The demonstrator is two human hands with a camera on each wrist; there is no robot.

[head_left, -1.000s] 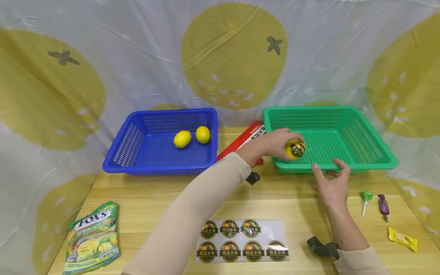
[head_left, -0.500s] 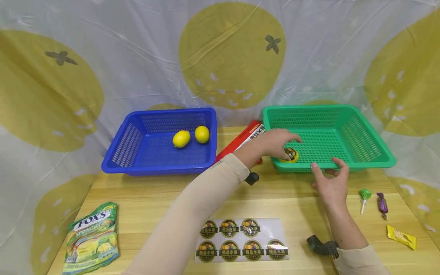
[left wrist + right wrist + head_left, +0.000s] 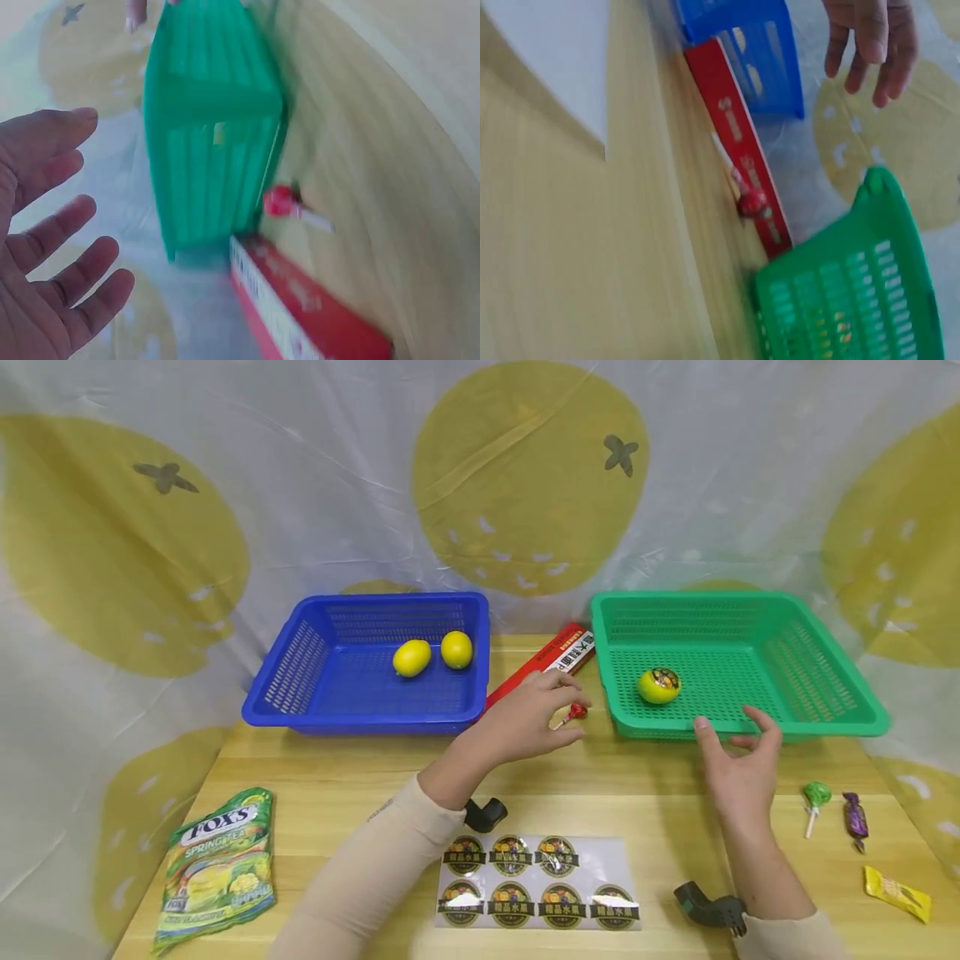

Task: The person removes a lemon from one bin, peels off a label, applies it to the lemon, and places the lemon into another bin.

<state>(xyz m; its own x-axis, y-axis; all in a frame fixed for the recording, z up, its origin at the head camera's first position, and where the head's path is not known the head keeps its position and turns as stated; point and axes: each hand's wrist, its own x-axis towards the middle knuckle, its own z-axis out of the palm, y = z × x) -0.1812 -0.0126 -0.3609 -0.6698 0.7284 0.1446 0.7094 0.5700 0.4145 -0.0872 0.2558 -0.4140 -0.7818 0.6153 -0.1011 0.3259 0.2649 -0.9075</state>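
Observation:
A yellow lemon [image 3: 658, 688] with a round dark fruit label [image 3: 666, 677] on its upper side lies in the left part of the green basket [image 3: 757, 731]. My left hand [image 3: 525, 717] hangs between the two baskets, fingers relaxed and apart, holding nothing; the left wrist view shows its bare palm [image 3: 37, 300]. By the green basket's front rim is my right hand [image 3: 744, 781], thumb and fingers loosely spread; whether it touches the rim I cannot tell. Two unlabelled-looking lemons [image 3: 412, 658] sit in the blue basket [image 3: 367, 721].
A long red box [image 3: 536, 664] and a red lollipop [image 3: 576, 712] lie between the baskets. In front is a label sheet [image 3: 536, 883]. A green FOX'S bag [image 3: 217, 872] lies left; a green lollipop [image 3: 816, 793], purple candy [image 3: 855, 818] and yellow packet [image 3: 897, 893] lie right.
My left hand has let go of the labelled lemon in the green basket and drawn back to the left. My right hand stays by the basket's front rim.

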